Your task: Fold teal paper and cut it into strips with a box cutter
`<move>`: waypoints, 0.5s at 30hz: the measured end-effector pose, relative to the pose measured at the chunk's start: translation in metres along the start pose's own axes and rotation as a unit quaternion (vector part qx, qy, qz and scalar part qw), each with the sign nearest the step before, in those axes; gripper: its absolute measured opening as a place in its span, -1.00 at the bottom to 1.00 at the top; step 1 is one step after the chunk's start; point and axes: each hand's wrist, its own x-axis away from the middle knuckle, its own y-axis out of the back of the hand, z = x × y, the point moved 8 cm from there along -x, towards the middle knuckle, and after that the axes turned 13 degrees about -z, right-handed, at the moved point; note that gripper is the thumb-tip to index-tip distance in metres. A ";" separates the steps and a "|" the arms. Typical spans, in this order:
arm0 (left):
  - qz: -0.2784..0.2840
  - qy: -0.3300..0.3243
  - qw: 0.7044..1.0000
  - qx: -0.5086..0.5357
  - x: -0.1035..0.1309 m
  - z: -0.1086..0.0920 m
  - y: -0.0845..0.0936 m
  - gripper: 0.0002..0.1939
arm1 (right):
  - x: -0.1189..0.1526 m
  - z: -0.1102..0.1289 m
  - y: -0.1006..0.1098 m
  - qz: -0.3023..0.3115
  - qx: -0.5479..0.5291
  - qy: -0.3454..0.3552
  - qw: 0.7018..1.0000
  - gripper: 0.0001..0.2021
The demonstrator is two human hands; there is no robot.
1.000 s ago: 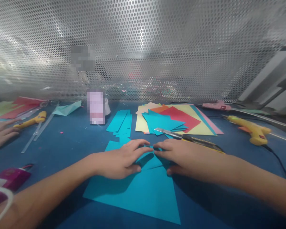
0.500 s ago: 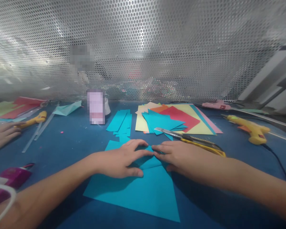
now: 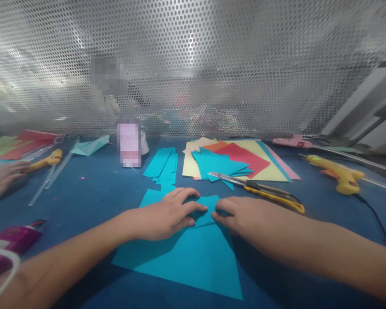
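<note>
A large blue paper sheet (image 3: 186, 262) lies flat before me. On its upper part rests a smaller blue paper piece (image 3: 209, 201), whose lower edge runs slightly slanted between my hands. My left hand (image 3: 170, 214) is open, its spread fingers lying on the smaller piece. At the right edge of that piece my right hand (image 3: 241, 214) has its fingers bent and closed on the paper; its thumb is mostly hidden. A yellow-handled utility knife (image 3: 270, 191) with its blade out lies just beyond my right hand. Narrow blue paper strips (image 3: 164, 165) lie farther back.
Colored papers (image 3: 244, 159) are stacked behind the knife. A yellow glue gun (image 3: 341, 174) with a cord lies right, a pink one (image 3: 292, 141) behind it. At left, another person's hand (image 3: 3, 180) is by a yellow glue gun (image 3: 48, 159). A perforated metal panel (image 3: 193, 64) stands behind.
My right hand has shifted slightly right and toward me, its fingers more bent, uncovering more of the smaller paper. My left thumb has drawn in toward the fingers.
</note>
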 end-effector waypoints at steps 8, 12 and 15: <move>0.016 -0.013 0.999 -0.036 0.000 -0.002 -0.003 -0.67 | -0.003 0.007 0.002 0.103 0.029 -0.017 0.994 -0.53; 0.008 -0.024 0.999 -0.042 -0.001 -0.003 -0.003 -0.71 | -0.001 0.010 0.003 0.100 0.039 0.007 0.994 -0.45; 0.007 -0.026 0.999 -0.041 -0.001 -0.004 -0.002 -0.73 | -0.001 0.009 0.005 0.080 0.028 0.002 0.996 -0.45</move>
